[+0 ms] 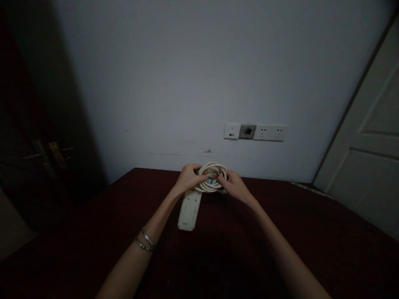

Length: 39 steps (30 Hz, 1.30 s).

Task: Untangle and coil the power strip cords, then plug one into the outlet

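Left grip and right grip are partly concealed behind the coiled cord (its ends cannot be traced). The power strip runs out of view behind them. A bluish patch inside the coil is too small to identify. The forearms and door are cut off by the view's edges.

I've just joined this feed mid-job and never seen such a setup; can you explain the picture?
There is no machine: these are a person's bare hands, filmed by one head-worn camera looking forward and down. The left hand and right hand hold a pale coiled cable between them, above a dark red table. Below the left hand is a pale flat bar, perhaps a power strip; I can't tell whether it touches the table. Behind, wall sockets sit on a plain wall.
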Tool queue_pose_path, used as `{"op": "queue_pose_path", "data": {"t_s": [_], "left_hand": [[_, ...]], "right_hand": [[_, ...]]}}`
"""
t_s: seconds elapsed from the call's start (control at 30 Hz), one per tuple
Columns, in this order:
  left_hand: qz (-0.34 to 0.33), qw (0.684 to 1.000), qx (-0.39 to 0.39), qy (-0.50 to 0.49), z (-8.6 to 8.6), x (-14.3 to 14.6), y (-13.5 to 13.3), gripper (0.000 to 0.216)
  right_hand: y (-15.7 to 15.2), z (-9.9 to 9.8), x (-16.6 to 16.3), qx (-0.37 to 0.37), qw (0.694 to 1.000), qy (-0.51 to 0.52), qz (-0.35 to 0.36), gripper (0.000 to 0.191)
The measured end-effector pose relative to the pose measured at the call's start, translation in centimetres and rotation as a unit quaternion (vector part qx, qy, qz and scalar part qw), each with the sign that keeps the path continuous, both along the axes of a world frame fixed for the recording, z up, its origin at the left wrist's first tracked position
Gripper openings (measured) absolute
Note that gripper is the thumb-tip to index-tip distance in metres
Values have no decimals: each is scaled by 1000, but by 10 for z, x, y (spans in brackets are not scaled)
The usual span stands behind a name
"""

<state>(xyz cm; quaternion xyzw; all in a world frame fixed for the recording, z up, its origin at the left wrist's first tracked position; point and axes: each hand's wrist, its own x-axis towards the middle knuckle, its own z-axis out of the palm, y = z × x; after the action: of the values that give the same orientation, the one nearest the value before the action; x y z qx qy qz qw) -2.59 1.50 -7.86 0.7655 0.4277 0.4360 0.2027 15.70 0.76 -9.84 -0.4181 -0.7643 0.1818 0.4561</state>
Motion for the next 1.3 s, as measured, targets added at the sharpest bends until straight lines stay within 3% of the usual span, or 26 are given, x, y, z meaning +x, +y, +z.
{"op": "queue_pose_path", "data": {"t_s": [0.2, 0.47, 0.6, 0.77, 1.13, 1.3], "left_hand": [[-46, 997, -2, -62, -2, 0, 3, 30], [-92, 984, -98, -118, 1, -5, 4, 35], [-93, 984, -112, -106, 3, -6, 2, 33], [-106, 988, -76, -78, 5, -3, -2, 32], [-77, 996, 12, -37, -2, 3, -4, 33], [-102, 994, 15, -41, 2, 5, -9, 31]], "right_hand": [[4, -3, -5, -12, 994, 109, 0, 25], [1, -1, -13, -56, 986, 156, -18, 44], [-2, -3, -17, -25, 989, 141, -46, 45], [-3, -3, -16, 23, 991, 101, -81, 43], [-4, 8, -4, 42, 995, 8, -89, 43], [-4, 8, -1, 42, 991, -48, -117, 43]]}}
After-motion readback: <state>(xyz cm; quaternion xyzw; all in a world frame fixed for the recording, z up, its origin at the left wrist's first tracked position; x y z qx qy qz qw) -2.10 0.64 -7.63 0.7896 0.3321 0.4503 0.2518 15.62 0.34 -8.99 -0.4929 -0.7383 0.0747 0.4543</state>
